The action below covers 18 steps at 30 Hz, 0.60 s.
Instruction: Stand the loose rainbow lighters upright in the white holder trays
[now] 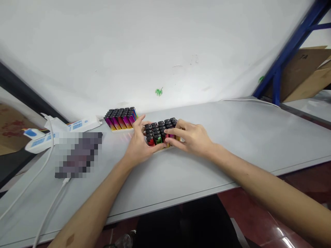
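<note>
Several lighters [158, 129] with black tops and shiny red, green, purple and gold bodies stand upright in a close block on the table in front of me. My left hand [139, 144] wraps the block's left side, its thumb along the front and its fingers at the left and back. From the right, my right hand [192, 137] curls round the other end, with fingertips on the front and upper part of the lighters. Its fingers partly hide that end. A second block of lighters [121, 119], purple to orange, stands on a pale base behind my left hand.
On the left of the grey table [248, 137] lie a blurred-out phone-like object [80, 155] with a white cable [53, 199] and a white power strip [80, 124]. A white wall [160, 51] rises behind. Cardboard [302, 74] stands beyond a blue frame [278, 75] at right.
</note>
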Available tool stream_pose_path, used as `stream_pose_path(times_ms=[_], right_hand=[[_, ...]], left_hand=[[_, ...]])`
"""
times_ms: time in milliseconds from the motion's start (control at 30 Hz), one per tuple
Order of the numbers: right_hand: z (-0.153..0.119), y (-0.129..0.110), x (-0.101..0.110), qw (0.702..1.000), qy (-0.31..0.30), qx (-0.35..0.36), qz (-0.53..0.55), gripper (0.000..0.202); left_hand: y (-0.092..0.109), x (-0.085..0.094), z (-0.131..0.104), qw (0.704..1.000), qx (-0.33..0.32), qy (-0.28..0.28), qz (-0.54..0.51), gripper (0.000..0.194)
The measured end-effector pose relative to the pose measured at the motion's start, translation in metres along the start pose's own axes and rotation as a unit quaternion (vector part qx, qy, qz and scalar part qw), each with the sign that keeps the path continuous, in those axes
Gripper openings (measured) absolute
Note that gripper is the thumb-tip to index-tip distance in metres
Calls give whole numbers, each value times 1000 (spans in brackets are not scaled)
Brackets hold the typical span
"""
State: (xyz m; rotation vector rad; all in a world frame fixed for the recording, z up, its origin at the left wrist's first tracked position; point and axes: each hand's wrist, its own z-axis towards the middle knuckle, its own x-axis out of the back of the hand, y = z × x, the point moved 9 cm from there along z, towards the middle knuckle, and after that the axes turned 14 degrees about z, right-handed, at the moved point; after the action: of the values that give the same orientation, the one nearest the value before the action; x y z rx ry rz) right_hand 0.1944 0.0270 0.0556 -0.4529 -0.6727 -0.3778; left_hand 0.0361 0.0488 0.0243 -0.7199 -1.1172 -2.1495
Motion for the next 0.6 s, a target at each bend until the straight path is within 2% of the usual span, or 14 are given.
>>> stream_pose_path(times_ms=[133, 267, 400, 500, 600], right_hand=[[1, 12, 12, 997, 62, -27, 29, 34], [-2, 46, 12, 977, 96, -134, 137, 39], [-10, 79, 1, 945, 78, -245, 201, 42], [-14, 93, -5, 941, 47, -279, 187, 40], [-18, 104, -7, 939, 29, -302, 164, 36]], left_hand=[[-8, -2, 0, 1000, 28, 0, -1, 111], [-15, -8, -2, 997, 60, -34, -23, 115], [-17, -12, -4, 994, 88, -59, -1, 111], [-18, -9, -3, 993, 94, -68, 25, 106], [-27, 0, -2, 991, 102, -68, 48, 102]])
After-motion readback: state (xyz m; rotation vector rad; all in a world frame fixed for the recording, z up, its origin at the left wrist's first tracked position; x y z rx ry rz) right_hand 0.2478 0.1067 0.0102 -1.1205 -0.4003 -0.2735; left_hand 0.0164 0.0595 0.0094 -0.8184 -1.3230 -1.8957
